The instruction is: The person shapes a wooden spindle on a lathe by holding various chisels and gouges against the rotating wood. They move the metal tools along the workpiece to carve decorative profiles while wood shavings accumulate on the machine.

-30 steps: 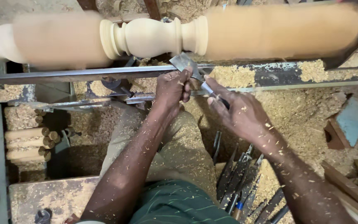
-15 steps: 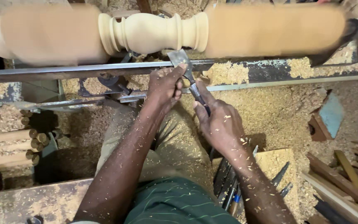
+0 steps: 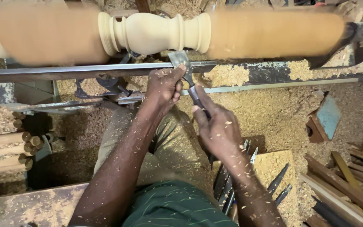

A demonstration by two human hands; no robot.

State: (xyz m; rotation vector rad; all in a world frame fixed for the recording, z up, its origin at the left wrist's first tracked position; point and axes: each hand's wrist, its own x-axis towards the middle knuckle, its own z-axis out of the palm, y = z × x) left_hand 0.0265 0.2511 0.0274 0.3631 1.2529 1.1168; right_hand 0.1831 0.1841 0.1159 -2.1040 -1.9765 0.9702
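A long wooden spindle [image 3: 156, 31] spins on a lathe across the top, blurred at both ends, with a turned vase-and-bead shape in its middle. A flat steel chisel [image 3: 181, 61] rests on the metal tool rest [image 3: 64, 72], its blade close under the turned beads. My left hand [image 3: 162, 86] pinches the blade down on the rest. My right hand [image 3: 217, 126] grips the chisel's dark handle lower down, over my lap.
Sawdust covers the lathe bed and floor. Several spare chisels [image 3: 236, 180] lie by my right leg. Turned wooden rods [image 3: 5, 149] are stacked at the left. Wood offcuts [image 3: 349, 176] and a blue-faced block [image 3: 326, 120] lie at the right.
The view has shifted, so the spindle's turned part sits more central. My right hand has moved in closer behind my left hand. The chisel stays on the rest.
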